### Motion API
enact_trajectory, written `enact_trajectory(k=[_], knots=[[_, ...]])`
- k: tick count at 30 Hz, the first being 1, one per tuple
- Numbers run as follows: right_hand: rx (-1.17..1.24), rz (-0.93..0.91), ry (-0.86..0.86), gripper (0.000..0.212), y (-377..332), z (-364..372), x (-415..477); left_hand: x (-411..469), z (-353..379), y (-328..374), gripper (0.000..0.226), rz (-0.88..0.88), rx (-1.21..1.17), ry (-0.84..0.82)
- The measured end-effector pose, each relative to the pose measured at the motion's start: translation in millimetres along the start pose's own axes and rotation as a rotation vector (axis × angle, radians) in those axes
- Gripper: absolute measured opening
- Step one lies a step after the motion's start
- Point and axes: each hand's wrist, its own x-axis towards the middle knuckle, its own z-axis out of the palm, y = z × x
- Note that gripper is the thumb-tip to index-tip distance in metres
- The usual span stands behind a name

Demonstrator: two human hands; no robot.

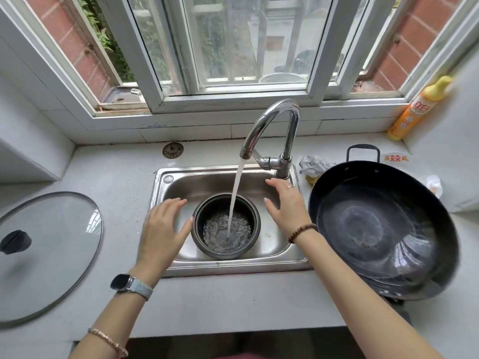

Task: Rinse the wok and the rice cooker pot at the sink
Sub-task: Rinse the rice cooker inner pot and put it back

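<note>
1. Squarely in the stainless sink (181,182) stands the rice cooker pot (252,216), upright and dark inside, with a shallow layer of bubbling water on its bottom.
2. A water stream (234,198) runs from the curved chrome faucet (272,117) straight down into the pot and lands near the middle of its bottom.
3. The left hand (163,229) hovers at the pot's left side, fingers straight and spread, gripping nothing. Its thumb tip is right at the rim, and whether it touches cannot be told. A smartwatch (124,282) sits on that wrist, with a thin chain bracelet (108,342) farther up the forearm.
4. The right hand (285,206) is likewise wide, with straight fingers and nothing held. It is over the sink's right part, between the pot and the faucet base, apart from both. It wears a ring (290,187) on one finger and a bead bracelet (302,231) at the wrist.
5. The wok (383,229) sits just right of the sink, open side up, with whitish swirl marks on its dark inside; its loop handle points away toward the wall.
6. A glass lid (49,255) with a dark knob lies flat on the counter (116,177), well left of the sink.
7. Behind the sink are three smaller things:
   - a round metal strainer plug (173,150) on the counter
   - a silvery scouring pad (313,164) between the faucet base and the wok
   - an orange-and-yellow dish soap bottle (420,107) leaning in the right corner by the window (233,47)
</note>
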Motion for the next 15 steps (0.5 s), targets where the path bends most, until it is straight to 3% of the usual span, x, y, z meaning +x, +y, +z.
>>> enact_trajectory(k=[9, 15], knots=[[-0.281, -0.264, -0.095, 0.047, 15.3, 20.0, 93.2, 6.8, -16.0, 12.6, 0.049, -0.012, 0.062, 0.073], [-0.501, -0.317, -0.234, 0.053, 20.4, 38.8, 135.7, 11.7, -15.7, 21.4, 0.047, -0.021, 0.069, 0.054]])
